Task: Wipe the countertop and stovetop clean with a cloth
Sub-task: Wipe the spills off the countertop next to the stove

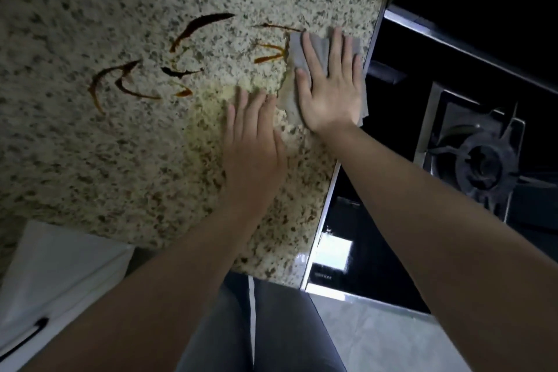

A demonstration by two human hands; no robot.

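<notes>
One cloth [314, 54] under flat right hand [330, 96]; left hand [253, 142] flat, neither grip clenched

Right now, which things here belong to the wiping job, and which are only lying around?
Belong to the job:
grey cloth under the flat right hand
brown streaks on the countertop
stovetop with its burner

Only around:
left hand, flat on the counter
white cabinet

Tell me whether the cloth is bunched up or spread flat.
Spread flat. The grey cloth lies on the speckled countertop under the right hand, whose straight fingers press it down; its edges show all round the hand.
</notes>
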